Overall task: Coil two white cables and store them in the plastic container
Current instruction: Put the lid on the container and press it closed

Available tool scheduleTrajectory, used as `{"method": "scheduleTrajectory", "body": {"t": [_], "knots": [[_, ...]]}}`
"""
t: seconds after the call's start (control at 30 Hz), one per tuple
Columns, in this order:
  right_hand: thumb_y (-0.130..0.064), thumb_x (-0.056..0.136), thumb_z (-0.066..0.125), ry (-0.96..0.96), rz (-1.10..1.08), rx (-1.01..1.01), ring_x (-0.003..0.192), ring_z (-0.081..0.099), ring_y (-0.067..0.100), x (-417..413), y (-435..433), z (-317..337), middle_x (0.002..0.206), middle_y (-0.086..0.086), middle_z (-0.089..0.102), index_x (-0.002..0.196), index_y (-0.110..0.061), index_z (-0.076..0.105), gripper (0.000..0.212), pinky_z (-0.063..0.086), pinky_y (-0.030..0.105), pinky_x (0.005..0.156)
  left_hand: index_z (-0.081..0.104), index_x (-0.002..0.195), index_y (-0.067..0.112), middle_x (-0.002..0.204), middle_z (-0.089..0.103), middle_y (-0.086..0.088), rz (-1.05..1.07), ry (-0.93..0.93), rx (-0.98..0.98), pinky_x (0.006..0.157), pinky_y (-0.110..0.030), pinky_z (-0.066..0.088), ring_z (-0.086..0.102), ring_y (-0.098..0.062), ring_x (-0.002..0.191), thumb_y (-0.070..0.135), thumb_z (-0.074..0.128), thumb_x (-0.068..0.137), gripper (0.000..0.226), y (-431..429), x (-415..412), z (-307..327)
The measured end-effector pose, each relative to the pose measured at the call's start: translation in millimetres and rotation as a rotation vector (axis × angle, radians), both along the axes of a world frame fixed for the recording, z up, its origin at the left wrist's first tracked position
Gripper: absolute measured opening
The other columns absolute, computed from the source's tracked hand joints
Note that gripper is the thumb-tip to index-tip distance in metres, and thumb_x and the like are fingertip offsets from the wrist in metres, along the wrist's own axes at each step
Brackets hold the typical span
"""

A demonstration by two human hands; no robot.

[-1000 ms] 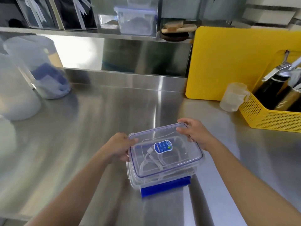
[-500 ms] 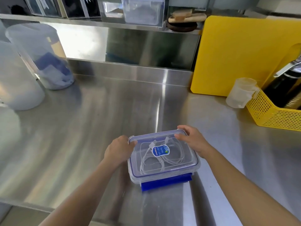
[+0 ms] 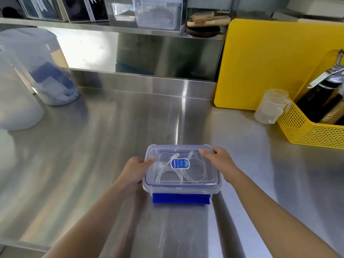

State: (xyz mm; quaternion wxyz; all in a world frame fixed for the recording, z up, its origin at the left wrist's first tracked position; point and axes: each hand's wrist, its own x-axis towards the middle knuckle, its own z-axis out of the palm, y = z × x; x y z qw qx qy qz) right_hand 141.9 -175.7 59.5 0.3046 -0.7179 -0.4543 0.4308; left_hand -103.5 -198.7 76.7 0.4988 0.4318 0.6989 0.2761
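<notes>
Since the earlier frame the plastic container [image 3: 181,187] has turned square to you. Your left hand [image 3: 136,170] and right hand [image 3: 220,162] clasp its ends, thumbs on the lid [image 3: 208,180]. Two white cables [image 3: 186,175] lie coiled inside. It sits on the steel counter [image 3: 93,146], yellow basket [image 3: 307,131] at right.

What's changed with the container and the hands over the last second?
The plastic container has turned to sit square to the counter edge. Both hands stayed on it, left hand at its left side, right hand on the lid. Cables remain inside, lid on.
</notes>
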Motion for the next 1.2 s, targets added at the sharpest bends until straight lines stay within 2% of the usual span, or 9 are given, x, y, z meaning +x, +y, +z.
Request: {"method": "scheduleTrajectory", "body": {"t": [0.17,0.3,0.43,0.53,0.6,0.73,0.87,1.03,1.2], "knots": [[-0.038,0.086,0.059,0.165,-0.040,-0.021,0.072,0.058,0.013,5.4,-0.6,4.6,0.081,-0.003,0.060,0.093,-0.016,0.056,0.024,0.043,0.024,0.054,0.056,0.068,0.006,0.072,0.062,-0.010,0.005,-0.097,-0.010,0.065,-0.034,0.050,0.058,-0.023,0.063,0.026,0.060,0.089,0.030,10.9,-0.1,3.8],[-0.037,0.084,0.062,0.196,0.014,-0.069,0.076,0.059,0.015,15.0,-1.2,6.0,0.086,-0.002,0.061,0.097,-0.017,0.055,0.024,0.048,0.027,0.058,0.055,0.071,0.009,0.072,0.062,-0.007,-0.030,-0.108,-0.069,0.049,-0.024,0.054,0.059,-0.018,0.060,0.031,0.057,0.091,0.030,9.7,2.8,7.9],[-0.034,0.079,0.068,0.094,0.100,-0.112,0.080,0.059,0.015,25.1,8.3,9.5,0.090,0.001,0.063,0.100,-0.014,0.057,0.032,0.049,0.032,0.071,0.055,0.070,0.009,0.078,0.065,-0.012,-0.011,-0.017,0.007,0.069,-0.041,0.057,0.062,-0.021,0.064,0.035,0.057,0.089,0.033,14.9,1.4,6.8],[-0.035,0.079,0.068,0.034,0.143,-0.091,0.094,0.059,0.021,26.3,17.4,11.3,0.100,0.003,0.063,0.105,-0.013,0.058,0.035,0.049,0.039,0.086,0.056,0.095,0.010,0.089,0.065,-0.006,-0.117,-0.045,-0.095,0.055,-0.031,0.054,0.062,-0.015,0.070,0.034,0.063,0.086,0.026,12.6,0.3,6.9],[-0.035,0.084,0.063,0.032,0.163,-0.077,0.101,0.056,0.022,21.6,19.9,11.3,0.108,0.003,0.059,0.114,-0.014,0.055,0.038,0.048,0.037,0.086,0.051,0.113,0.012,0.098,0.065,-0.004,-0.167,-0.088,-0.167,0.051,-0.028,0.055,0.065,-0.016,0.076,0.029,0.065,0.085,0.035,11.2,-1.6,6.0],[-0.029,0.089,0.057,0.026,0.151,-0.012,0.099,0.050,0.016,9.8,20.4,3.1,0.113,0.001,0.053,0.122,-0.014,0.050,0.037,0.040,0.030,0.081,0.051,0.119,0.007,0.097,0.065,-0.005,-0.148,-0.134,-0.169,0.046,-0.022,0.053,0.065,-0.016,0.075,0.015,0.067,0.084,0.039,12.1,-5.4,3.6],[-0.033,0.087,0.059,-0.005,0.130,0.025,0.097,0.052,0.017,8.8,23.1,-2.1,0.114,0.004,0.056,0.119,-0.013,0.052,0.038,0.041,0.031,0.081,0.049,0.119,0.009,0.110,0.067,-0.011,-0.148,-0.079,-0.205,0.051,-0.026,0.056,0.067,-0.018,0.076,0.027,0.068,0.083,0.044,11.6,-9.6,-0.3],[-0.057,0.079,0.057,-0.110,0.174,-0.108,0.101,0.051,0.018,9.4,36.5,-1.2,0.117,0.003,0.055,0.119,-0.011,0.052,0.060,0.041,0.033,0.081,0.051,0.118,0.010,0.094,0.069,-0.014,-0.244,-0.049,-0.322,0.062,-0.039,0.060,0.070,-0.027,0.069,0.049,0.058,0.084,0.053,7.4,-13.6,0.3],[-0.052,0.077,0.063,0.019,0.171,-0.230,0.081,0.059,0.018,11.0,39.5,8.8,0.091,0.001,0.064,0.094,-0.015,0.063,0.041,0.046,0.032,0.071,0.054,0.113,0.008,0.082,0.066,-0.012,-0.246,-0.076,-0.338,0.075,-0.038,0.058,0.069,-0.027,0.067,0.054,0.054,0.085,0.054,1.6,-12.9,0.4]]}}
